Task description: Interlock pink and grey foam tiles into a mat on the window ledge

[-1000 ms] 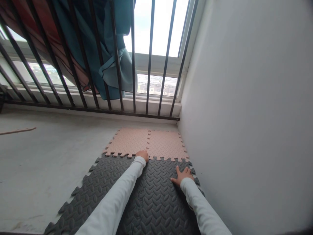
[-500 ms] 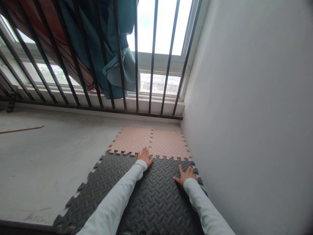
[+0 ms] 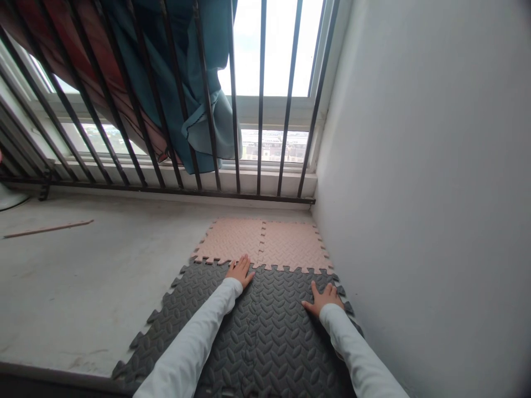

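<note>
one left hand, one right hand, two white sleeves, two pink mats, and at least two black mats, their exact number unclear. one stick, one railing, one teal cloth, one red cloth, one wall.

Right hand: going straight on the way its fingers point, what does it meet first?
Likely the near edge of the right-side pink tile, just past the dark mat under the hand; exact depth is unclear.
</note>
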Demonstrator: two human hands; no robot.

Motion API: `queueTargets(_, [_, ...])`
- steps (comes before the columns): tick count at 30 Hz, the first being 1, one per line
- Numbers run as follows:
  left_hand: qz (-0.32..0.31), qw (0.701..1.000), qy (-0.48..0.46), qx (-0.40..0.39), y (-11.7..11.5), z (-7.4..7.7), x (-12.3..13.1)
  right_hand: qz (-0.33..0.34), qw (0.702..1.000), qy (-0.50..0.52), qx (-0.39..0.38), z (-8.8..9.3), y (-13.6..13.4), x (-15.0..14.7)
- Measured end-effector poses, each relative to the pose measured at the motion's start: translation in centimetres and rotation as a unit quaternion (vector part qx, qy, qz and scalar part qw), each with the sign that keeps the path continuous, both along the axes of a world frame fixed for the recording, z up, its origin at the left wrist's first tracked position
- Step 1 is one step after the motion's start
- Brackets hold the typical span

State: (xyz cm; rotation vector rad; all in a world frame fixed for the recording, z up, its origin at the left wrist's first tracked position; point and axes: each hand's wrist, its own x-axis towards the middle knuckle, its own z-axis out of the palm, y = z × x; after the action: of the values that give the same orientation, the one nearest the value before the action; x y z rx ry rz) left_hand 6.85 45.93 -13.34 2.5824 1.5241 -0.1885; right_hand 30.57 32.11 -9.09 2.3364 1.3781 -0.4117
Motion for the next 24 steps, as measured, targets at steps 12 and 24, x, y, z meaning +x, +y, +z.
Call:
queueTargets(12, [0.044,0.999,-0.004,0.031,-0.2,-0.1,-1.9,0.001,1.0,-0.004,0.015,-0.3,0.0,0.1])
queueTargets(24, [0.179,0.978,-0.033,0.103,1.8,1.4,-4.5,0.001,1.0,-0.013,0.008,-0.1,0.0,-0.1])
